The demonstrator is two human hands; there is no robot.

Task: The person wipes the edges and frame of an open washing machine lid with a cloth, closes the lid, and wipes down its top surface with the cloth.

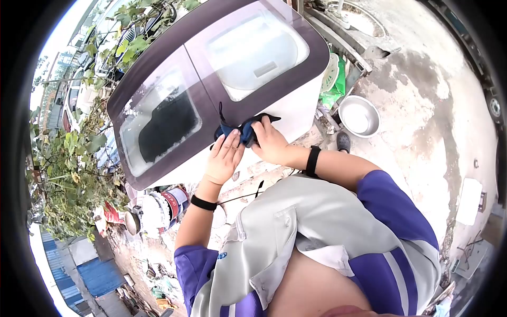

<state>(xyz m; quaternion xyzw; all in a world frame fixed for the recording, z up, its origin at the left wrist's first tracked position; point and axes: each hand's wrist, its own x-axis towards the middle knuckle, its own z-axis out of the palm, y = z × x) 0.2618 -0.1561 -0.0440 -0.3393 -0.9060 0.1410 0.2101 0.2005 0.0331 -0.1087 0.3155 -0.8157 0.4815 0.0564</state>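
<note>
A twin-tub washing machine (196,68) with a dark purple top and two clear lids stands in front of me. Over its near edge, at the middle, lies a dark blue and black cloth-like item (244,130) with a thin strap sticking up. My left hand (225,157) rests on the item's left side, fingers together and pressed against it. On its right side my right hand (268,141) grips it with curled fingers. Both hands are close together, and each wrist wears a black band. The item's exact shape is partly hidden by my fingers.
A metal basin (359,117) sits on the ground to the right, near a dark shoe (343,141) and a green bag (336,87). Buckets (171,205) stand at the lower left of the machine. Leafy vines (68,169) fill the left side.
</note>
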